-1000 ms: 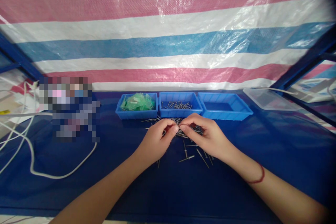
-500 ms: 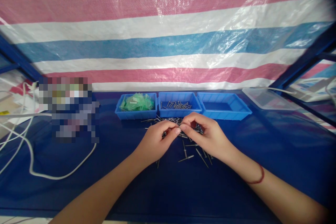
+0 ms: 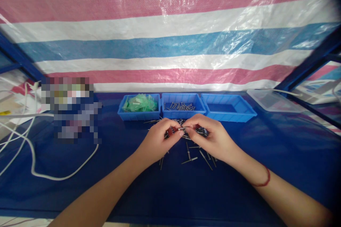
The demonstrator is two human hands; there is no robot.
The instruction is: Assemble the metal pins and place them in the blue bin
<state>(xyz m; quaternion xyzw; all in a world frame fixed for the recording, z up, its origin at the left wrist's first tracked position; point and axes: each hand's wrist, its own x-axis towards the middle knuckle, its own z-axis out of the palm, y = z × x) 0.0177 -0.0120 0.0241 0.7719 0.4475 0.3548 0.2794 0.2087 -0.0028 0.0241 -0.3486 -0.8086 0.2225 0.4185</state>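
Note:
A small metal rivet [image 3: 182, 128] spans the gap between my two hands, just above a loose pile of similar rivets [image 3: 189, 158] on the blue table. My left hand [image 3: 162, 137] pinches one end between thumb and forefinger. At the other end, the thumb and fingers of my right hand [image 3: 206, 134] close on it. Behind the hands, the middle blue bin [image 3: 183, 114] holds several rivets [image 3: 181, 106]. Both hands hide part of the pile.
A left blue bin [image 3: 139, 115] contains green plastic pieces [image 3: 141, 103]. The right blue bin [image 3: 229, 116] stands beside the middle one, near a clear plastic lid [image 3: 273, 101]. White cables [image 3: 50, 177] run across the table's left side. Striped sheeting [image 3: 160, 48] hangs behind.
The fingertips have parted slightly, so the rivet between them now shows. Otherwise both hands stay in nearly the same place.

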